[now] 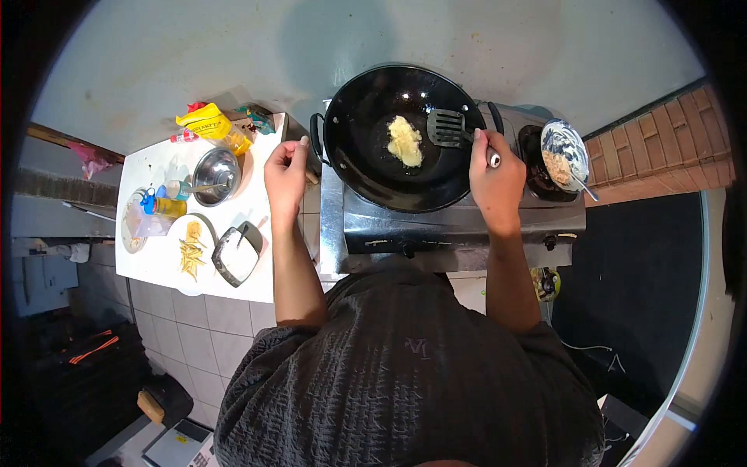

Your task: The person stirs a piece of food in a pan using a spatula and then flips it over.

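Observation:
A black wok (366, 167) sits on a steel gas stove (436, 226), with a pale yellow patch of egg (405, 141) in its middle. My right hand (495, 180) grips the handle of a black slotted spatula (447, 128), whose blade rests inside the wok just right of the egg. My left hand (285, 175) is curled beside the wok's left handle (316, 138), at the counter's edge; whether it holds anything is unclear.
On the stove's right burner stands a bowl (566, 152) of food with a spoon. The white counter (257, 268) at left carries a steel bowl (215, 174), a plate of yellow strips (191, 247), a black-rimmed dish (237, 254), bottles and a yellow packet (204, 121).

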Demonstrator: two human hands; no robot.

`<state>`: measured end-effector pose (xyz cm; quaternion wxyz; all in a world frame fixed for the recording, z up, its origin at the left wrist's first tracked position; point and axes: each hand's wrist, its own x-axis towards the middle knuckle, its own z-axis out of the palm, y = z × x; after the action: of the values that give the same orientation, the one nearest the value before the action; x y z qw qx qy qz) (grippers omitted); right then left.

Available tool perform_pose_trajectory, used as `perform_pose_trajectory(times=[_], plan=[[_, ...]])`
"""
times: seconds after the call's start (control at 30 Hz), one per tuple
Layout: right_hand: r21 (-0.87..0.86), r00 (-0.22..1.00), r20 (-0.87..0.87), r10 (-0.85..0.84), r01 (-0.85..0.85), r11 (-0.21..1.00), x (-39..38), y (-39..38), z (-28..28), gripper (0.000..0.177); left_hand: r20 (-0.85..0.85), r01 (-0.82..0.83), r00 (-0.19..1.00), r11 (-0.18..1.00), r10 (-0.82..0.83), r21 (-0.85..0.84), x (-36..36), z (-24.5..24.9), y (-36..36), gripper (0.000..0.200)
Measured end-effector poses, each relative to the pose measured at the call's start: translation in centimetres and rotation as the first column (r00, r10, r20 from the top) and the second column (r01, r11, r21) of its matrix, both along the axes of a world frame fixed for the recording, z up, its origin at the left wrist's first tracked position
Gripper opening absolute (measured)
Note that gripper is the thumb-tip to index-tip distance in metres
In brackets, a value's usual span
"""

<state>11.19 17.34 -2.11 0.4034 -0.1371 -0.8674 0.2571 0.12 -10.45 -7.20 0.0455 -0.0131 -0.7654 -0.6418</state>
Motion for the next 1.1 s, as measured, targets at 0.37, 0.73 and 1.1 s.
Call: perform_pose_trajectory(times=[0.37, 0.73, 1.1], plan=[[-0.014, 1.000, 0.006, -0.011, 0.011, 1.000, 0.02, -0.04, 0.12, 0.013, 0.010, -0.008, 1.000, 1.000, 0.008, -0.021, -0.18, -0.12, -0.07, 0.025], [-0.059, 1.000, 0.016, 0.000, 0.001, 0.998, 0.34, -0.20, 0.32, 0.013, -0.015, -0.006, 1.000, 1.000, 0.006, -0.012, -0.21, -0.34, -0.21, 0.023], [-0.069, 1.000, 0.015, 0.014, -0.013, 0.998, 0.66, -0.22, 0.66, 0.014, -0.016, 0.016, 1.000, 1.000, -0.016, 0.014, -0.10, -0.56, -0.28, 0.023]])
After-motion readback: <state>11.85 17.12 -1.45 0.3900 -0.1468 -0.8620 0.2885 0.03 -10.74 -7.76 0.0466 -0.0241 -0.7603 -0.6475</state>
